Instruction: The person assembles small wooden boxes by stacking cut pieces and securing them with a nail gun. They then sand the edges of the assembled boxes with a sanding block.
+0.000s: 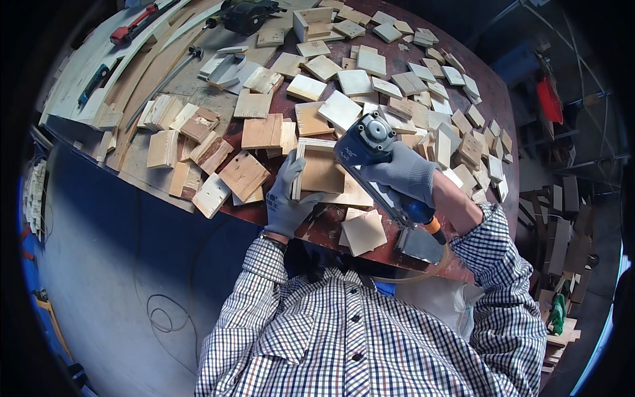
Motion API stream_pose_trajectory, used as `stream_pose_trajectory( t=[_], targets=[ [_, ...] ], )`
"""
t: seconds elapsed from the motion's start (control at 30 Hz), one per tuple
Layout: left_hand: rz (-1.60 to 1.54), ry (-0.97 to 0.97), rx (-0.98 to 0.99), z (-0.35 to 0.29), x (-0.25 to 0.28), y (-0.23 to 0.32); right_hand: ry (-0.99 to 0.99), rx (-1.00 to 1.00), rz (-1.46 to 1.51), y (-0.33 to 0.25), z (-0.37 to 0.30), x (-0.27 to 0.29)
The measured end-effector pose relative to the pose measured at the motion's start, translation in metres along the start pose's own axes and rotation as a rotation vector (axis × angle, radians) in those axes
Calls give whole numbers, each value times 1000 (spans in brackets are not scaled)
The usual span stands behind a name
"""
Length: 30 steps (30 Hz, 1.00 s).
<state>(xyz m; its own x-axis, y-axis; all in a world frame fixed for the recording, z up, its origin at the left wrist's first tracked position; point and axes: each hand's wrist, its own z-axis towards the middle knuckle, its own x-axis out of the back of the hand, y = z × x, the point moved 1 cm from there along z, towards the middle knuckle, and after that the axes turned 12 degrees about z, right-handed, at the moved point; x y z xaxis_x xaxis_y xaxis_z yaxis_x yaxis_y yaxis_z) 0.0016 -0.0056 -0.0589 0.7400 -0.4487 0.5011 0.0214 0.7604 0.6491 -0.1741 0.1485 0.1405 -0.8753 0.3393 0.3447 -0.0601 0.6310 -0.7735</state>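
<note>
My left hand (288, 202), in a grey-white glove, grips the left side of a small wooden box (322, 173) near the table's front edge. The box has raised plywood walls and an open face turned up toward me. Gloved too, my right hand (405, 171) is wrapped round the handle of a blue air nail gun (362, 144). The gun's head sits at the box's upper right corner; whether its nose touches the wood is hidden. An orange fitting (434, 227) joins its rear end to an air hose (426, 272).
Many loose wooden blocks (354, 83) cover the dark red table (497, 92). Stacked pieces (162, 149) lie to the left, beside long boards (109, 59) carrying a red tool (132, 28). A dark grey block (423, 245) rests at the front edge. Wood scraps (562, 245) stand at right.
</note>
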Motion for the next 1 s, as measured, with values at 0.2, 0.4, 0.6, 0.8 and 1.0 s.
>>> stream_pose_trajectory(
  t=[0.2,0.4,0.6,0.8,1.0],
  targets=[
    [33,-36,26,3,1,8,-81,20,-4,-13,-8,-24],
    [22,-56,70,3,4,8,-139,-36,-34,-27,-10,-29],
    [9,-26,47,2,6,7,-144,-40,29,-20,-9,-31],
    [-25,-23,64,-4,3,6,-147,34,-52,7,1,-35],
    [-12,-37,49,-2,0,13,-99,101,-29,12,-1,-39]
  ],
)
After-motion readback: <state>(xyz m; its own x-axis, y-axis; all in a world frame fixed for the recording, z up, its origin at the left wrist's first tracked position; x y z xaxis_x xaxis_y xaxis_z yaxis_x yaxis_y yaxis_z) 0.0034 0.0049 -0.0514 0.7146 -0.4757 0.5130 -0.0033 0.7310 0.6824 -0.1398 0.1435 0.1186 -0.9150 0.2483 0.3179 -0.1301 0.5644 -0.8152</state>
